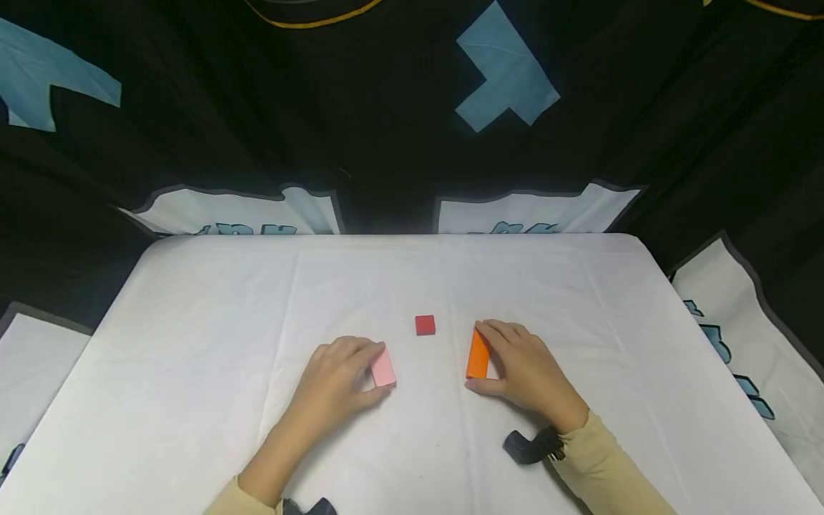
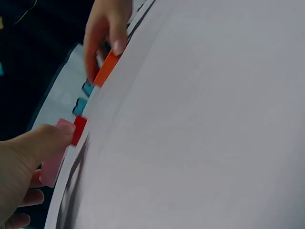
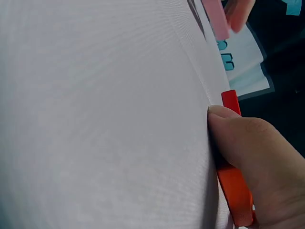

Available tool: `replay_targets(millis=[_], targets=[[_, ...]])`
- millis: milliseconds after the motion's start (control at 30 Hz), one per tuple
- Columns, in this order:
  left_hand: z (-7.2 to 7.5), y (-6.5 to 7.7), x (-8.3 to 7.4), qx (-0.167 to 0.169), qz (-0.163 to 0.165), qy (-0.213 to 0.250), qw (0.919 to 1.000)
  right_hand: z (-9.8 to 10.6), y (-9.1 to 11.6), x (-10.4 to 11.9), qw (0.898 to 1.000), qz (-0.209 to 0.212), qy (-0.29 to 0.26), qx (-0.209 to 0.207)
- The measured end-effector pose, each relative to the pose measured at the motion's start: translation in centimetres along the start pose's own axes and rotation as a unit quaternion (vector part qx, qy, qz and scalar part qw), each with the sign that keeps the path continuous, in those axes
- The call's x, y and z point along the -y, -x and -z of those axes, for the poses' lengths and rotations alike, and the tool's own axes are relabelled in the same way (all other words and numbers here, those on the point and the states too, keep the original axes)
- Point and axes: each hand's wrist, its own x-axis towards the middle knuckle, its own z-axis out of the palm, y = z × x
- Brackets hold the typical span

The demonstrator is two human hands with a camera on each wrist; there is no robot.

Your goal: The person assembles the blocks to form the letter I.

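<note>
Between the thumb and fingers of my left hand [image 1: 339, 381] is a pink block [image 1: 383, 369], gripped at its two ends. My right hand [image 1: 524, 368] pinches an orange block [image 1: 478, 355] the same way, thumb at the near end and fingers at the far end. A small red block [image 1: 425, 325] sits on the table between the hands and slightly farther back, touched by neither. In the left wrist view the thumb lies on the pink block [image 2: 52, 167]. The right wrist view shows the thumb over part of the orange block [image 3: 236, 193].
A white cloth covers the table [image 1: 193, 307]. Behind it hangs a black curtain [image 1: 290, 121] with pale blue patches and white panels. Each wrist carries a dark strap-on piece, the right one [image 1: 531, 446] showing more fully.
</note>
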Motion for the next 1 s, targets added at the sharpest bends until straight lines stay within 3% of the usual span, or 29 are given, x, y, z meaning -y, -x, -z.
replay_targets(millis=[200, 433, 1000], targets=[[-0.1, 0.5, -2.1, -0.034, -0.061, -0.001, 0.9975, 0.0, 0.0, 0.0, 1.0, 0.001, 0.001, -0.002], [-0.3, 1.2, -4.1, -0.058, -0.11, 0.002, 0.9923, 0.0, 0.0, 0.0, 1.0, 0.0, 0.001, -0.003], [-1.5, 2.7, -6.2, -0.07, -0.158, 0.015, 0.9848, 0.0, 0.0, -0.1, 1.0, 0.005, -0.001, -0.004]])
